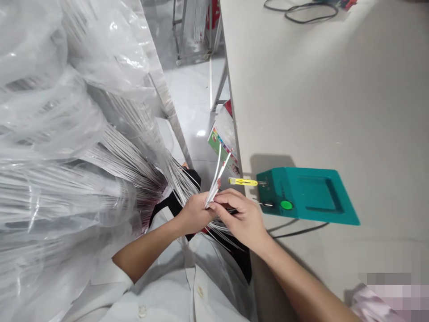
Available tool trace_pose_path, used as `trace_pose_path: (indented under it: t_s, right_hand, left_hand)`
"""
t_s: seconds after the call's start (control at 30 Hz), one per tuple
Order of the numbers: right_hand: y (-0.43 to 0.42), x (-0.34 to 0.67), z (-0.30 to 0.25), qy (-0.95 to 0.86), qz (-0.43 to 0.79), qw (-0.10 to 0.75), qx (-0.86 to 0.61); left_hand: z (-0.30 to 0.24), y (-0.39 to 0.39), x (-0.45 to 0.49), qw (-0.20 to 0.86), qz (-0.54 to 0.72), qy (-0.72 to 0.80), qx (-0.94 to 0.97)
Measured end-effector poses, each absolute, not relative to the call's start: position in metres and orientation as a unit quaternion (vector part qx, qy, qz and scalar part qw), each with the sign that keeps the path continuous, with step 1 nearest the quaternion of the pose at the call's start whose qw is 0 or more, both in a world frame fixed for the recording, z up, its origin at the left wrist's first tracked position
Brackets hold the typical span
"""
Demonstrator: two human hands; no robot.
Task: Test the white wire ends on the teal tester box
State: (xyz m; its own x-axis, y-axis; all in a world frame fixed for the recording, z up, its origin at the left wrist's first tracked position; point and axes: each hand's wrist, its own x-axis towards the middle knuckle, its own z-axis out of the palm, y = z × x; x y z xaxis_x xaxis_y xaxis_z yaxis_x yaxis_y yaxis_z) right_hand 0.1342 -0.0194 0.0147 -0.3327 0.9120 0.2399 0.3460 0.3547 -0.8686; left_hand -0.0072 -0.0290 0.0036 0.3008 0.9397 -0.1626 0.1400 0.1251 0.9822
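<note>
Several thin white cables point(216, 179) stand up out of my left hand point(197, 212), which is closed around them above my lap. Reddish bits show near some of their ends. My right hand point(239, 214) meets the left at the cables, thumb and forefinger pinched on them where they leave the fist. More white strands hang below both hands across my lap. Just right of my right hand, on the table, lies a teal tester board point(315, 194) with a green round button point(286, 205), metal contacts and a yellow clip-like piece point(243, 181) sticking out toward me.
Large bundles of white cables point(130, 152) in clear plastic bags point(43, 112) fill the left side. The pale table point(301, 98) spans the right, with a black cord point(311, 13) at its far end. A pinkish cloth point(372, 304) shows at lower right. A wheeled rack point(192, 56) stands on the floor beyond.
</note>
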Motion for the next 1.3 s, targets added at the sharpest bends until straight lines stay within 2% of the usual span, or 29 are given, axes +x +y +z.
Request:
trace_pose_path:
  t_s: [0.2, 0.4, 0.47, 0.6, 0.67, 0.77, 1.03, 1.2, 1.3]
  right_hand:
    - [-0.017, 0.135, 0.008, -0.673, 0.406, 0.435, -0.439]
    - [-0.017, 0.137, 0.004, -0.672, 0.408, 0.437, -0.436]
    - [-0.017, 0.137, 0.005, -0.672, 0.4, 0.445, -0.437]
    - [-0.015, 0.137, 0.007, -0.691, 0.366, 0.438, -0.444]
    - [-0.015, 0.137, 0.007, -0.699, 0.355, 0.431, -0.446]
    - [-0.014, 0.14, 0.005, -0.702, 0.359, 0.426, -0.443]
    - [-0.01, 0.146, 0.001, -0.692, 0.391, 0.433, -0.426]
    - [-0.005, 0.153, 0.01, -0.759, 0.372, 0.363, -0.393]
    - [-0.003, 0.157, 0.015, -0.84, 0.293, 0.304, -0.341]
  left_hand:
    - [0.0, -0.027, -0.022, 0.681, 0.299, 0.437, 0.506]
    - [0.002, -0.028, -0.027, 0.717, 0.318, 0.414, 0.462]
    - [0.001, -0.027, -0.024, 0.702, 0.368, 0.449, 0.412]
    - [0.001, -0.026, -0.018, 0.581, 0.47, 0.574, 0.334]
    - [0.004, -0.028, -0.017, 0.565, 0.452, 0.579, 0.376]
    - [0.007, -0.032, -0.015, 0.6, 0.401, 0.53, 0.446]
    - [0.004, -0.031, -0.02, 0.604, 0.358, 0.531, 0.474]
    - [0.006, -0.029, -0.028, 0.592, 0.287, 0.531, 0.534]
    - [0.01, -0.028, -0.032, 0.574, 0.229, 0.532, 0.579]
